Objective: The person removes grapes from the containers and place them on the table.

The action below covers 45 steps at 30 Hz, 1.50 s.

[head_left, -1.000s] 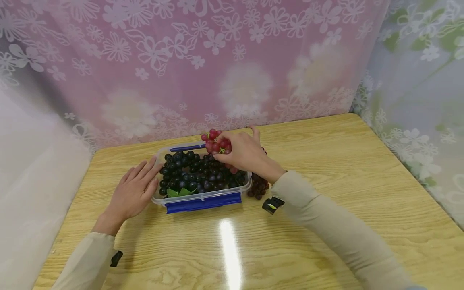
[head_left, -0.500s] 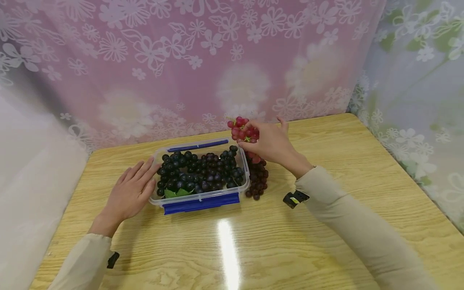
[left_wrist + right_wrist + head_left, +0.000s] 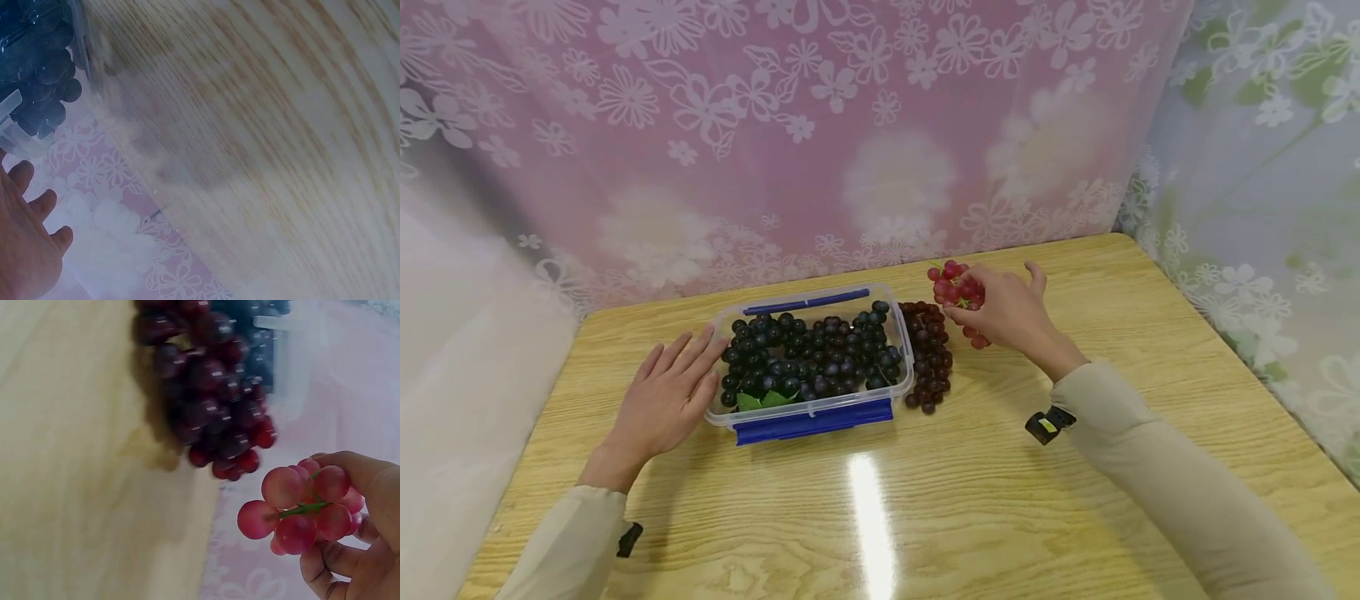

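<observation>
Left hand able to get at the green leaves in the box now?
Likely yes: the left hand holds nothing, rests at the open box's left end, and nothing visible covers the green leaves.

My head feed is softly and evenly lit, clear enough around the left hand [image 3: 662, 396] and the right hand [image 3: 1007, 308]. Between them, but nearer the camera, a hard white glare [image 3: 872, 525] burns out a strip of the worktop [image 3: 1000, 483]; a soft shadow falls just inside the left sleeve [image 3: 565, 533]. My left wrist feed reaches me hazy and bluish, with smudged wood grain and a blurry grey shadow well beyond that hand, the patterned cloth [image 3: 106, 212] washed out beside it. On my right wrist feed, the pink grapes [image 3: 297, 528] in that hand look sharpest; past them, dark red grapes [image 3: 206, 394] catch small highlights and the worktop goes soft.
</observation>
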Available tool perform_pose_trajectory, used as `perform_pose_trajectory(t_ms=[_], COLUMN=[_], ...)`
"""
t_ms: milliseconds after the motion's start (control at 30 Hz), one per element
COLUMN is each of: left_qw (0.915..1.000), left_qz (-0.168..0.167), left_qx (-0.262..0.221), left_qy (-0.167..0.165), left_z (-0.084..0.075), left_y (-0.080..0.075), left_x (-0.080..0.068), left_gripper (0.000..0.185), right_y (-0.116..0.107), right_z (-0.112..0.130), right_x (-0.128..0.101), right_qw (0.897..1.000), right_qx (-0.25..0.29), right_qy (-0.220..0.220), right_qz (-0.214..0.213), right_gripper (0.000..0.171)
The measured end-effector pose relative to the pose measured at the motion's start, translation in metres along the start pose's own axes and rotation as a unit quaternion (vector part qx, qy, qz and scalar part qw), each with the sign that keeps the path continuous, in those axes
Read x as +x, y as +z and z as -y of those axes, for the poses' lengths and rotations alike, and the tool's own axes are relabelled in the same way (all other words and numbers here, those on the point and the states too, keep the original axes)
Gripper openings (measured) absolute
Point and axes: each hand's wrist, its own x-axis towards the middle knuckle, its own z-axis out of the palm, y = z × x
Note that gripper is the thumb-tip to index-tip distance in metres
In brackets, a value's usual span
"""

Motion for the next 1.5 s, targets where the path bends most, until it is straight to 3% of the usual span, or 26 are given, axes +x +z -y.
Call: perform_pose_trajectory(t_ms=[233, 567, 767, 900, 1133, 1500], left_qw=[1.0000, 1.0000, 1.0000, 1.0000, 1.0000, 0.9999], left_qz=[-0.001, -0.006, -0.009, -0.008, -0.008, -0.008], left_qx=[0.004, 0.001, 0.002, 0.001, -0.003, -0.007], left_qy=[0.002, 0.001, 0.003, 0.003, 0.003, 0.001], left_z=[0.000, 0.000, 0.001, 0.001, 0.000, 0.001], left_y=[0.000, 0.000, 0.000, 0.000, 0.000, 0.001], left_x=[0.000, 0.000, 0.000, 0.000, 0.000, -0.001], left_gripper=[0.051, 0.051, 0.051, 0.051, 0.051, 0.051], right_y=[0.016, 0.023, 0.030, 0.035, 0.041, 0.049], right_z=[-0.015, -0.025, -0.028, -0.028, -0.022, -0.016], right_x=[-0.011, -0.017, -0.019, -0.020, -0.022, -0.030], right_qw=[1.000, 1.000, 0.998, 0.998, 0.996, 0.989], right_qx=[-0.009, -0.009, -0.020, -0.023, -0.070, -0.099], right_qy=[0.013, 0.027, 0.045, 0.043, 0.027, 0.043], right_qz=[0.024, 0.006, 0.034, 0.049, 0.058, 0.105], right_gripper=[0.038, 0.040, 0.039, 0.041, 0.057, 0.055])
